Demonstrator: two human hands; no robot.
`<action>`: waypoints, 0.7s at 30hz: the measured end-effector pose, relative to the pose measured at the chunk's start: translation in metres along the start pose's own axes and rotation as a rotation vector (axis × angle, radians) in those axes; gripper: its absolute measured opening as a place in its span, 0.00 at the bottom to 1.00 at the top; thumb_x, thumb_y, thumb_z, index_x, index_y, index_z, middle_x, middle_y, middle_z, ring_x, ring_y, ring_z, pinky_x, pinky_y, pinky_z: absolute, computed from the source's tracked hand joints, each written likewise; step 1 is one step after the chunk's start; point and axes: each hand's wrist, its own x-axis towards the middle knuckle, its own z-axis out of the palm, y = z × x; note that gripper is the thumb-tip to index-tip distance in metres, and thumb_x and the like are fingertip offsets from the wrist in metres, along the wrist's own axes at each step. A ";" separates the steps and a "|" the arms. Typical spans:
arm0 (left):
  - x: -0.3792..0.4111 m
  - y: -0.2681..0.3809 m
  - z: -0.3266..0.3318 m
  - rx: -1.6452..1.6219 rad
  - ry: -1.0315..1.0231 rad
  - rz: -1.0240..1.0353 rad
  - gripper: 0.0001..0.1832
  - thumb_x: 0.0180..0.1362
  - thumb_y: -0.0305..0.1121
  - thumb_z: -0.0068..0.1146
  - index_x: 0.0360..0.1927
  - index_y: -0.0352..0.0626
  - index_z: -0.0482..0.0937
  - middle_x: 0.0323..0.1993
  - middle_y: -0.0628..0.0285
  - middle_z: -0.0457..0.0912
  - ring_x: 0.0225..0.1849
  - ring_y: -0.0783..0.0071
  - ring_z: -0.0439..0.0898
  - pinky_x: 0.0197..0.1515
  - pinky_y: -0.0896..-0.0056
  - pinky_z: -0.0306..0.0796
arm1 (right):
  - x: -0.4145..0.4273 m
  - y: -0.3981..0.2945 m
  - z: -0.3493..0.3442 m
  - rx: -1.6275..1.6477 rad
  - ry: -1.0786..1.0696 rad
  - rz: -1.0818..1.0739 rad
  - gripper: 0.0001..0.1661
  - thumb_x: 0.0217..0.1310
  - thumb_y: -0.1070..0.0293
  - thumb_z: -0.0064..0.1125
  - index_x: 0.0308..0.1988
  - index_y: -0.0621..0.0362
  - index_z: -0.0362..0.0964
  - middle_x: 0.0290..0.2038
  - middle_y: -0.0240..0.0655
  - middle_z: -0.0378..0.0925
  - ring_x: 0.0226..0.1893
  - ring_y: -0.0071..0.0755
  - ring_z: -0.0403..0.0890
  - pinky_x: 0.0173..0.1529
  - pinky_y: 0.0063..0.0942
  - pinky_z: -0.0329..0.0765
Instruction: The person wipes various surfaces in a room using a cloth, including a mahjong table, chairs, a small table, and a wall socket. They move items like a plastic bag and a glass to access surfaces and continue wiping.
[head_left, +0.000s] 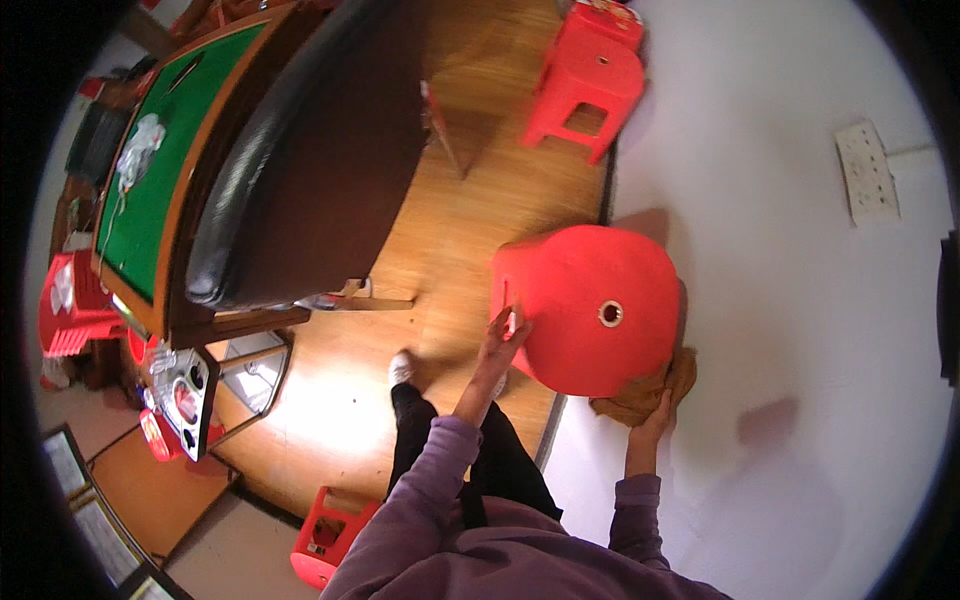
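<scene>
A red plastic stool (592, 277) with a round hole in its seat is in front of me, close to the white wall. My left hand (504, 341) is at the stool's near left side, its fingers at a slot in that side; the grip itself is not clear. My right hand (656, 412) holds a brown cloth (637, 397) against the stool's lower right edge, beside the wall. Part of the cloth is hidden behind the stool.
Stacked red stools (600, 71) stand by the wall ahead. A black-backed chair (315, 150) and a green-topped table (187, 135) are on the left. Another red stool (330, 536) lies behind at lower left. A socket strip (868, 174) is on the wall.
</scene>
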 end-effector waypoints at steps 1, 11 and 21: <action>0.007 0.018 0.007 0.160 0.032 0.019 0.35 0.49 0.45 0.60 0.58 0.41 0.62 0.56 0.55 0.65 0.56 0.63 0.65 0.56 0.66 0.61 | 0.000 0.004 0.001 0.025 -0.007 0.042 0.32 0.59 0.51 0.48 0.57 0.58 0.55 0.57 0.37 0.60 0.56 0.38 0.62 0.59 0.36 0.62; 0.096 0.120 0.042 0.788 -0.282 0.338 0.39 0.49 0.51 0.55 0.61 0.45 0.56 0.59 0.51 0.61 0.59 0.50 0.61 0.59 0.57 0.57 | -0.080 0.077 0.015 -0.003 0.002 0.127 0.25 0.60 0.56 0.47 0.51 0.61 0.61 0.45 0.36 0.71 0.45 0.32 0.73 0.49 0.30 0.72; 0.119 0.129 0.036 0.515 -0.668 0.377 0.37 0.42 0.31 0.63 0.58 0.42 0.59 0.52 0.53 0.68 0.53 0.62 0.69 0.55 0.64 0.63 | -0.095 -0.044 0.089 -0.020 0.235 -0.275 0.17 0.52 0.71 0.54 0.43 0.66 0.68 0.35 0.32 0.73 0.34 0.24 0.72 0.40 0.22 0.70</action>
